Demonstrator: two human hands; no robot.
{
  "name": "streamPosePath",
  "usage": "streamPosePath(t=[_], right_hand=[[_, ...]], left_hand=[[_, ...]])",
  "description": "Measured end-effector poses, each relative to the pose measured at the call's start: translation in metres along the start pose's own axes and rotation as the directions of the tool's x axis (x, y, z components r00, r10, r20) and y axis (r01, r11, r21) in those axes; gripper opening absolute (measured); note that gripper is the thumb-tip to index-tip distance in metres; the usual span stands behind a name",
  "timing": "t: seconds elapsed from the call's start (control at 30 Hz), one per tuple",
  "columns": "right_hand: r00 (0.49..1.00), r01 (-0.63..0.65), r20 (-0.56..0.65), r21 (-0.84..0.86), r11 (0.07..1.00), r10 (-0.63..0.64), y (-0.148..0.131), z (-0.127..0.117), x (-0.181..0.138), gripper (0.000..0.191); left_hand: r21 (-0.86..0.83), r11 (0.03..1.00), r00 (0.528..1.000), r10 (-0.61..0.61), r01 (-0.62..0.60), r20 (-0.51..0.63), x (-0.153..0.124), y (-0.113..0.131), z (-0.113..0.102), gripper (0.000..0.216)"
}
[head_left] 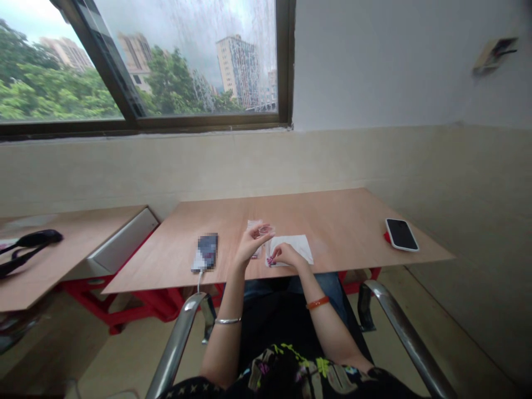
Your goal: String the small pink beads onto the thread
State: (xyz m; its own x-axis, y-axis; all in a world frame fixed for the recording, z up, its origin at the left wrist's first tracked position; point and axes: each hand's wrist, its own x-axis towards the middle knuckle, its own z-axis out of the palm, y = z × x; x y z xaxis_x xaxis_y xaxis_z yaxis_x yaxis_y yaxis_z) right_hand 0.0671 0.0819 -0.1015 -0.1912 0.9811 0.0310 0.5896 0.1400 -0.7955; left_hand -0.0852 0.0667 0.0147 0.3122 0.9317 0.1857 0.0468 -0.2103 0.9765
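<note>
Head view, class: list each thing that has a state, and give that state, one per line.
left hand: raised, pinching a small clear packet
right hand: resting on white paper, fingers on small pink pieces
phone with cable: lying flat, plugged in
white phone: face up, screen dark

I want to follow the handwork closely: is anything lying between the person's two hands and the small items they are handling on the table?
Nothing visible. The left hand holds a small clear bag, and the right hand rests on a small purple piece by the white sheet.

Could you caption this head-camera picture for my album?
Seated at a wooden table, left hand lifts a clear packet; right hand pinches something small.
</note>
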Motion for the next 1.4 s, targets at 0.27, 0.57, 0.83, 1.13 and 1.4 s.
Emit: streamPosePath(t=[0.27,0.57,0.83,1.13,1.4], right_hand=[[0.997,-0.012,-0.075,-0.065,0.998,0.007,0.001,0.0,0.003,0.008],[0.999,-0.021,-0.048,-0.09,0.996,0.017,-0.005,0.013,0.003,0.008],[0.999,-0.002,-0.052,-0.071,0.997,-0.001,0.0,0.011,0.004,0.011],[0.99,-0.019,-0.14,-0.052,0.998,0.012,-0.008,-0.003,0.005,0.014],[0.991,-0.027,-0.13,-0.037,0.999,0.022,-0.009,-0.006,0.0,0.015]], left_hand=[[-0.013,1.0,0.999,-0.011,0.011,-0.032,0.001,-0.006,-0.003,0.048],[-0.025,1.0,0.999,0.013,-0.014,-0.044,0.001,-0.009,-0.003,0.048],[0.046,0.998,0.998,0.046,-0.045,-0.031,-0.004,-0.002,0.0,0.043],[0.034,0.997,0.997,0.075,-0.075,-0.018,-0.002,-0.004,-0.005,0.048],[0.046,0.996,0.997,0.08,-0.079,-0.004,0.002,-0.007,-0.006,0.049]])
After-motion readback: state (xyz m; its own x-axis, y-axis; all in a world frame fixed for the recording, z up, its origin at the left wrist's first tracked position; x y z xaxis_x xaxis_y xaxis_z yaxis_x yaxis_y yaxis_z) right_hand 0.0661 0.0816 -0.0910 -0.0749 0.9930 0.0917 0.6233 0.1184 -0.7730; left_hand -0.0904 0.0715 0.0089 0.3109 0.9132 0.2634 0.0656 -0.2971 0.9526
